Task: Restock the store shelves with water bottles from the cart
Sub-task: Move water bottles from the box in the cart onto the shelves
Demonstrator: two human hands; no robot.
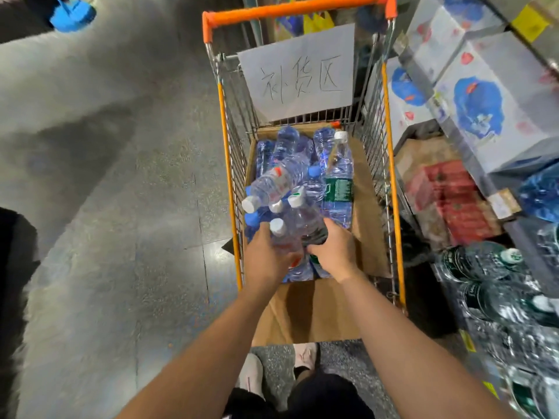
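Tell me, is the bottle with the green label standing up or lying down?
Lying down. The green-label bottle rests on its side on the other bottles in the cart, its white cap pointing toward the paper sign.

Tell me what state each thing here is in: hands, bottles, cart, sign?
left hand: gripping a bottle
right hand: gripping a bottle
held bottles: capped, between both hands
green-label bottle: lying flat, capped
cart: loaded with bottles
paper sign: hanging on the cart's far end
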